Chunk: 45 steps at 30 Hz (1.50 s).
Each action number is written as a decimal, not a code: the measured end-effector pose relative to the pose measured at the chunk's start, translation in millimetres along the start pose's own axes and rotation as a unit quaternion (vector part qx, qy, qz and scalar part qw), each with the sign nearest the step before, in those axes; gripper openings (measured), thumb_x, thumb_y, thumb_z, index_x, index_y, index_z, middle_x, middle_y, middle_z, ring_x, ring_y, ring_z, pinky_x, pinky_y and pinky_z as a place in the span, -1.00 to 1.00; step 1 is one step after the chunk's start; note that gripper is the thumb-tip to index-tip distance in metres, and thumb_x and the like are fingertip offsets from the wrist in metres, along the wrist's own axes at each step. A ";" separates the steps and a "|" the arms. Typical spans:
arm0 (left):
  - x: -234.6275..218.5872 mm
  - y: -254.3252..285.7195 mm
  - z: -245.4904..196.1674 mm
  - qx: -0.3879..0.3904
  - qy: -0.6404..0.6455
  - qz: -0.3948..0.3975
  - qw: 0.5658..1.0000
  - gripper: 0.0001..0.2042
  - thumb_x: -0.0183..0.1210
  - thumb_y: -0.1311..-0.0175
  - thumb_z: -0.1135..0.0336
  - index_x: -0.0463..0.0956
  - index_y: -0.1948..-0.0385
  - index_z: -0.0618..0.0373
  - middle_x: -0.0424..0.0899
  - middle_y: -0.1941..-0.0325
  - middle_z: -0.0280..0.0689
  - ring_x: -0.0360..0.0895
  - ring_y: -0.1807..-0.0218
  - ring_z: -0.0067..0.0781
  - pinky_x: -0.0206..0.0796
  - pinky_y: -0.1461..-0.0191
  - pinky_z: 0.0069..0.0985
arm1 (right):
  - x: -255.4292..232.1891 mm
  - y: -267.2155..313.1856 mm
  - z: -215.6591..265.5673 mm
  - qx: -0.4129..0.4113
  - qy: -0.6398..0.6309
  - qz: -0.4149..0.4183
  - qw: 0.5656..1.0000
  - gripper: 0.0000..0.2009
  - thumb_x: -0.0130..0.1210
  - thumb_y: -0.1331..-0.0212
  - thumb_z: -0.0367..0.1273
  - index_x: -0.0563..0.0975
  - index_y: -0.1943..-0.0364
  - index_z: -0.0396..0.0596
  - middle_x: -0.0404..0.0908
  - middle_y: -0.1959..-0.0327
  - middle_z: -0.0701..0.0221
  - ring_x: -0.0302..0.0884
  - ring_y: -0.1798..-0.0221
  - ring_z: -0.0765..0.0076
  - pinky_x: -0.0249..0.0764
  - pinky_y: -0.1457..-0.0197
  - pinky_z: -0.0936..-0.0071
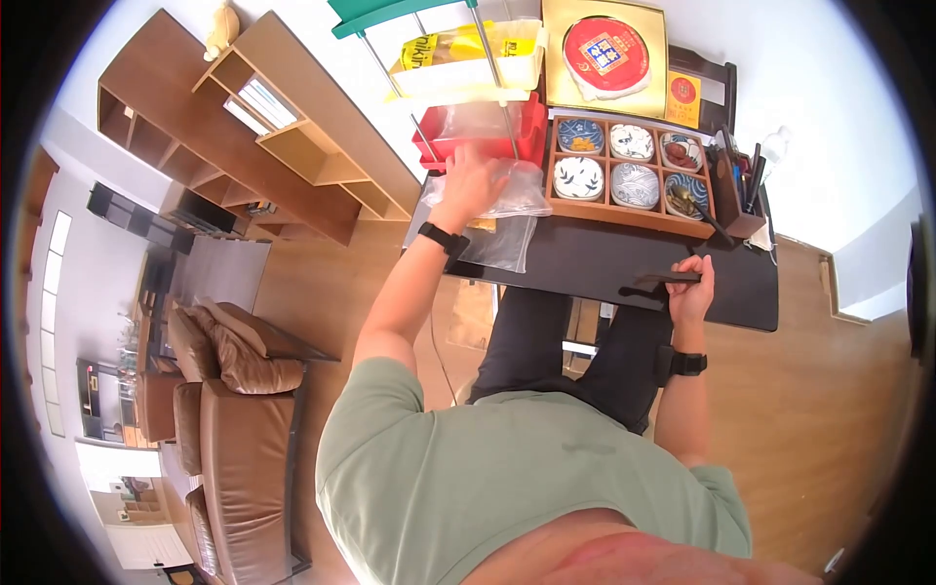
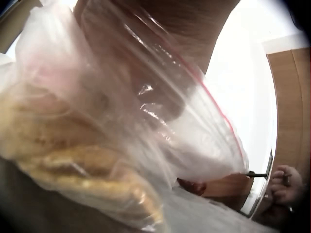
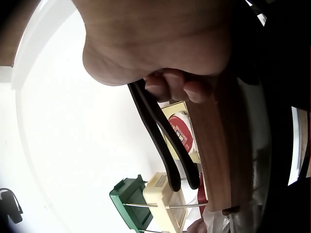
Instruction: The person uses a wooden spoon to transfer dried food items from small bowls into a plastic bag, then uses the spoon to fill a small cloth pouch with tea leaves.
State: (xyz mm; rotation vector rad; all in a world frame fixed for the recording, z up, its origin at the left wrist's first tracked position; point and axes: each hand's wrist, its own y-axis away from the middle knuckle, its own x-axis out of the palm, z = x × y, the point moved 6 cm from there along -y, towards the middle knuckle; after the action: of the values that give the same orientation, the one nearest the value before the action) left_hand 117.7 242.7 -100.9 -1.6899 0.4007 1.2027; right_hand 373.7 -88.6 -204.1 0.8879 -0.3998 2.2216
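Observation:
My left hand (image 1: 473,183) is over a clear plastic zip bag (image 1: 526,190) in front of the red bin (image 1: 534,122). In the left wrist view, the bag with its red zip strip (image 2: 214,103) covers much of the hand. Yellowish-brown food (image 2: 82,170) shows through the film. The left fingers are blurred and veiled by plastic, so I cannot tell whether they grip the bag. At the table's front right, my right hand (image 1: 690,288) holds dark tongs (image 1: 675,277). Their two slim arms (image 3: 160,131) point away from the curled fingers (image 3: 175,87), with the tips slightly apart.
A wooden compartment tray (image 1: 624,216) with several small patterned dishes occupies the table (image 1: 585,250). Right of it is a wooden holder (image 1: 736,200) with upright utensils. Behind stand a gold box (image 1: 556,68) with a red round package and a rack with a green top (image 1: 390,14).

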 end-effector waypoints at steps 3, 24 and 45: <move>13.4 -1.5 0.8 0.020 -0.047 0.028 0.998 -0.76 0.31 -0.18 0.12 0.74 0.21 0.00 0.47 -0.05 0.00 0.33 -0.17 0.09 0.14 -0.26 0.10 | -1.6 1.9 -0.3 -0.005 0.003 0.008 1.000 -0.49 -0.25 -0.56 -0.06 0.42 0.54 -0.07 0.19 0.70 0.52 0.12 0.61 0.53 0.12 0.52 0.51; -31.3 -25.2 114.2 -0.170 0.179 -0.242 0.938 -0.75 0.33 -0.20 0.38 0.69 0.09 0.19 0.78 0.08 -0.12 0.71 -0.03 -0.17 0.48 -0.13 -0.30 | 1.4 4.9 4.0 -0.018 -0.039 0.037 0.998 -0.48 -0.26 -0.57 -0.05 0.42 0.53 -0.07 0.15 0.72 0.54 0.12 0.59 0.52 0.11 0.51 0.53; -106.0 -13.0 103.5 -0.231 0.754 -0.342 0.511 -0.89 0.15 -0.37 0.55 0.50 0.17 0.09 0.61 0.20 -0.36 0.57 0.11 -0.44 0.44 -0.09 -0.35 | -1.2 0.3 0.7 -0.013 -0.043 0.029 0.999 -0.50 -0.23 -0.56 -0.08 0.44 0.53 -0.07 0.19 0.69 0.52 0.11 0.59 0.53 0.12 0.52 0.52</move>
State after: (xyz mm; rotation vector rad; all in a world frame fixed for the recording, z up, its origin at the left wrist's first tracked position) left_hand 24.2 309.2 -6.2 -2.6050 0.2967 -1.1640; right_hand 374.5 -89.7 -204.5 0.9727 -0.4987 2.2306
